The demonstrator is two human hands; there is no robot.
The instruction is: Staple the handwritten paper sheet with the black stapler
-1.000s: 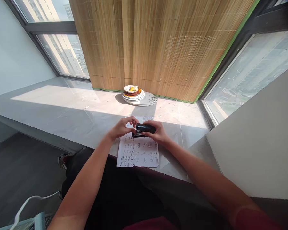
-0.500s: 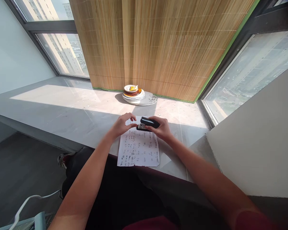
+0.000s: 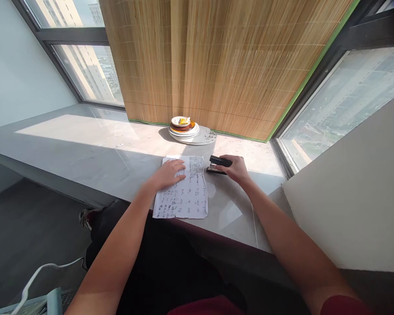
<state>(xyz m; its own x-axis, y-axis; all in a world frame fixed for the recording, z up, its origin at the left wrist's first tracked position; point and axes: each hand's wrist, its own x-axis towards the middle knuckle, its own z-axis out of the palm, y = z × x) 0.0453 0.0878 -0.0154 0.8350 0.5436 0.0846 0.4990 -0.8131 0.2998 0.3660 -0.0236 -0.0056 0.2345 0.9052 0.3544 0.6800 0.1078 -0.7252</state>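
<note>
Handwritten white paper (image 3: 192,197) lies on the stone sill in front of me, its near edge by the sill's front. My left hand (image 3: 169,174) rests on the paper's left part with fingers stretched out and apart, gripping nothing. Just right of the paper, my right hand (image 3: 237,168) is closed around a black stapler (image 3: 219,161). The stapler's front end points left toward the paper's right edge, and its jaws are apart.
A stack of plates (image 3: 184,130), with a small yellow item (image 3: 184,121) on top, stands farther back on the sill (image 3: 95,153). Behind it hangs a bamboo blind (image 3: 216,65). A white wall (image 3: 351,183) bounds the right side. A white cable (image 3: 39,273) runs at lower left.
The stapler has moved right in my right hand, off the paper to its side. My left hand has left the stapler and come down flat on the paper, which has shifted slightly left.
</note>
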